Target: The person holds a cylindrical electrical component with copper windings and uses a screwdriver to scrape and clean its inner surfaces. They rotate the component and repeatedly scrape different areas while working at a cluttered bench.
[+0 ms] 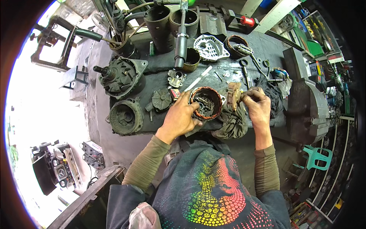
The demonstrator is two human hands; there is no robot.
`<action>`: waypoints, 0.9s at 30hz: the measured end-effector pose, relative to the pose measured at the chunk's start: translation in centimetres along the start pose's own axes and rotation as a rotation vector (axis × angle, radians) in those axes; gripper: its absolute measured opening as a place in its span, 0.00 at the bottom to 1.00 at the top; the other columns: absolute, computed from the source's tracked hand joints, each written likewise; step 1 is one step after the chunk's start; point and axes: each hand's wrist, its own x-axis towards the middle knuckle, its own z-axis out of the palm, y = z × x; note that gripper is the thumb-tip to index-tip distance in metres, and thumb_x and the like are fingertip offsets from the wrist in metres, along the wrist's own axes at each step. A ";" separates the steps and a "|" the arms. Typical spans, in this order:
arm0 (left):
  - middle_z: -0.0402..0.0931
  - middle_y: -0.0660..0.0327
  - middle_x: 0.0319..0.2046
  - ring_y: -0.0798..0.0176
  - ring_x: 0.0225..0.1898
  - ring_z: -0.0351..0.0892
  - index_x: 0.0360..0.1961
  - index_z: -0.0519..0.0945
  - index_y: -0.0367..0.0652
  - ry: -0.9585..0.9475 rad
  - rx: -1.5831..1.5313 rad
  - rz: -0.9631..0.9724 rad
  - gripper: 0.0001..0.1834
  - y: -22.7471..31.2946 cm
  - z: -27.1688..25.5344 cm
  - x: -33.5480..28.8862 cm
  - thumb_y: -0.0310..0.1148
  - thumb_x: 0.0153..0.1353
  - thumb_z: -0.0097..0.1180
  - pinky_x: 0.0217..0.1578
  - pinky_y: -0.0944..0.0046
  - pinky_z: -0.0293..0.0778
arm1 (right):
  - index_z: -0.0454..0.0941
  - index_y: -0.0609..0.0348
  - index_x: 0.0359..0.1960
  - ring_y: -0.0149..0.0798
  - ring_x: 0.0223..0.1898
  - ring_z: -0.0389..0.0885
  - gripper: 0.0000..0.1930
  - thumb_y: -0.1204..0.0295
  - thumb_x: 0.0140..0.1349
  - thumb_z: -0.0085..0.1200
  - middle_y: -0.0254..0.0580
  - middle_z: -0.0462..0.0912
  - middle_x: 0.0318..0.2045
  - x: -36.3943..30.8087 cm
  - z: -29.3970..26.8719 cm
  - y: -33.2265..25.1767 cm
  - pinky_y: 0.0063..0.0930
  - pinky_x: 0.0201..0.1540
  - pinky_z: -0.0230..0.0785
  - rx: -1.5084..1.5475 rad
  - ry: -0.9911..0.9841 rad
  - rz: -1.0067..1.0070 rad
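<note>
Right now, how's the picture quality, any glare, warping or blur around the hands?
Head view: daylight blows out the left side to near white, washing out detail there; fisheye bends the bench edges and shelves toward the dark rim; the centre is evenly lit and fairly sharp, so the left hand on the copper ring and the right hand read clearly; small parts at the far bench are too tiny to make out.

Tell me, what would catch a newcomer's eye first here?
Probably the copper wire ring at the middle of the dark workbench, gripped by the left hand. Just right of it, the right hand holds a small brown part. To the left stand round black motor housings.
</note>
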 end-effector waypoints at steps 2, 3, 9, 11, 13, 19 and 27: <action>0.64 0.28 0.75 0.27 0.76 0.66 0.48 0.87 0.36 0.004 0.014 0.012 0.34 -0.1 -0.2 -0.4 0.46 0.43 0.85 0.76 0.44 0.68 | 0.89 0.69 0.34 0.26 0.37 0.81 0.04 0.80 0.62 0.70 0.34 0.83 0.41 -0.3 0.2 0.1 0.23 0.42 0.73 0.107 0.005 -0.027; 0.64 0.28 0.75 0.26 0.75 0.66 0.47 0.86 0.36 0.008 0.015 0.015 0.34 0.3 0.2 0.5 0.46 0.43 0.85 0.76 0.44 0.67 | 0.89 0.69 0.34 0.26 0.38 0.81 0.04 0.80 0.62 0.70 0.34 0.82 0.41 0.3 -0.7 0.4 0.23 0.42 0.72 0.094 0.023 -0.006; 0.64 0.28 0.75 0.26 0.76 0.66 0.44 0.86 0.36 0.043 -0.022 -0.010 0.32 0.3 0.7 -0.5 0.43 0.42 0.86 0.77 0.43 0.66 | 0.89 0.68 0.33 0.25 0.37 0.79 0.03 0.80 0.61 0.70 0.33 0.82 0.40 -0.3 -2.0 0.6 0.21 0.43 0.71 0.118 0.040 0.031; 0.64 0.28 0.75 0.26 0.77 0.65 0.44 0.85 0.35 0.056 -0.047 -0.020 0.32 -0.2 1.0 -1.1 0.42 0.41 0.87 0.77 0.42 0.65 | 0.90 0.68 0.33 0.24 0.36 0.79 0.03 0.80 0.60 0.71 0.33 0.82 0.40 -0.2 -1.8 0.7 0.21 0.43 0.72 0.097 0.048 0.022; 0.65 0.30 0.76 0.27 0.77 0.65 0.44 0.86 0.35 0.087 -0.030 -0.022 0.32 -0.6 1.5 -1.8 0.40 0.40 0.87 0.77 0.42 0.66 | 0.90 0.67 0.33 0.24 0.36 0.79 0.03 0.79 0.60 0.71 0.33 0.82 0.40 -0.5 -1.1 0.5 0.21 0.43 0.72 0.073 0.034 0.036; 0.67 0.33 0.75 0.29 0.76 0.67 0.44 0.87 0.37 0.113 -0.013 -0.005 0.31 -0.7 1.6 -1.9 0.40 0.39 0.88 0.76 0.43 0.67 | 0.89 0.66 0.35 0.38 0.48 0.81 0.08 0.77 0.54 0.69 0.39 0.81 0.43 -1.4 3.5 -1.3 0.31 0.51 0.74 -0.150 -0.094 -0.133; 0.68 0.34 0.74 0.29 0.76 0.66 0.44 0.83 0.38 0.110 -0.057 -0.027 0.33 0.6 0.8 -0.9 0.39 0.39 0.88 0.76 0.42 0.67 | 0.89 0.66 0.34 0.51 0.47 0.80 0.10 0.72 0.53 0.69 0.45 0.78 0.40 0.0 3.8 -3.3 0.44 0.53 0.74 -0.418 0.015 -0.342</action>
